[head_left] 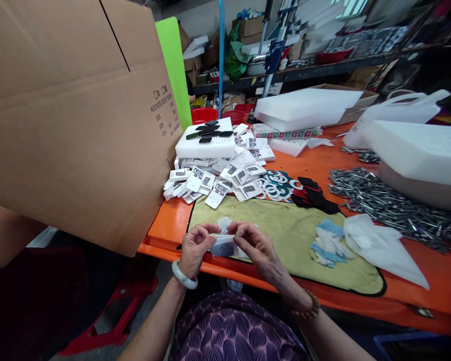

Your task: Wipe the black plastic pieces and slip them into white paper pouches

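Observation:
My left hand and my right hand pinch the upper edge of a small translucent plastic bag between thumbs and fingertips. It is held near the front edge of a yellow-green mat; whether anything is inside is hard to tell. Just behind the fingers lies another pale piece, partly hidden. Beyond the mat sits a heap of small white printed cards. To their right are white and teal rings and black and red flat pieces.
A large cardboard box walls off the left. Black pieces lie on a white foam block. On the right of the orange table are a crumpled blue-white cloth, white plastic sheet and many metal parts.

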A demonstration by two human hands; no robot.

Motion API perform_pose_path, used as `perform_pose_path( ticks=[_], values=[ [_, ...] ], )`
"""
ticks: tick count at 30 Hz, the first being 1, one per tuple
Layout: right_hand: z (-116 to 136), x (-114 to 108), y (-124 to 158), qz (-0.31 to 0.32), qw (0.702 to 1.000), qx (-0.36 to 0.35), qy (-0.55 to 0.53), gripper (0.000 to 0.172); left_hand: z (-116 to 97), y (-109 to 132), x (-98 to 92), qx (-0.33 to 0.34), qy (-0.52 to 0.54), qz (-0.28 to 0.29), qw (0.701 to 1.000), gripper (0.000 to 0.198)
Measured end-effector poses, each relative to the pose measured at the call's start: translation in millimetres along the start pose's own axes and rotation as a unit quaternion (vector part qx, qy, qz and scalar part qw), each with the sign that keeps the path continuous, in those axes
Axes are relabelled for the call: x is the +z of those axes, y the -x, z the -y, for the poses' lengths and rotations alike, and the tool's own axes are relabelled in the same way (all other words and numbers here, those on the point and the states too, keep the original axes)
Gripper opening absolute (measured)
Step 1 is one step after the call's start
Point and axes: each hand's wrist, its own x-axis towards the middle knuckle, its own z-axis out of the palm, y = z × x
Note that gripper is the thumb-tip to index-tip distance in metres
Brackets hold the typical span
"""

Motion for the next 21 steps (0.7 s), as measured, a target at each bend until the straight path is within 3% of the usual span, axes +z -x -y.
perform_pose_path(
  ticks=[3,6,11,17,21],
  values=[
    [-5,0,-3,-0.001,1.000,0.014,-0.008,0.030,3,0,-1.4,0.006,0.004,-0.007,1.000,0.034],
    [-19,4,-6,-0.003,0.999,-0.001,0.039,0.024,5,-2,0.2,-0.006,0.023,-0.048,0.999,0.037],
    [-42,17,-17,0.051,0.994,0.010,0.093,0.023,16,-12,-6.3,-0.036,0.057,-0.113,0.991,0.044],
    [-85,18,-63,0.030,0.992,0.121,0.036,0.025,45,-31,-55.0,0.004,-0.056,-0.194,0.979,0.044],
    [-114,17,-96,0.023,0.978,0.141,0.155,0.015,62,-36,-90.7,0.006,-0.161,-0.218,0.963,0.044]
  ],
)
